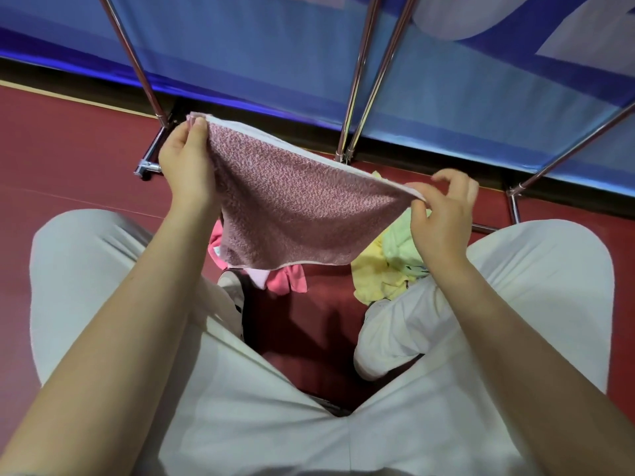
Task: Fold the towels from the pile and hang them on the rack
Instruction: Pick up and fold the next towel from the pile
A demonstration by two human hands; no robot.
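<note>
The pink towel [295,207], nubbly terry with a pale hem, hangs stretched in the air above the knees. The left hand [187,166] pinches one top corner and the right hand [441,207] the other, probably to square it for folding. Below lies the pile [388,269] of soft, crumpled yellow, green and pink cloths; beyond stand the rack [357,80]'s shiny metal tubes.

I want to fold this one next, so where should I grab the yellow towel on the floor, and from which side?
Probably pinch the yellow towel at its crumpled near-left edge, coming from above. That part lies bare on the red floor, while its far side tucks under the green towel and its right side runs beside the trouser leg.
</note>
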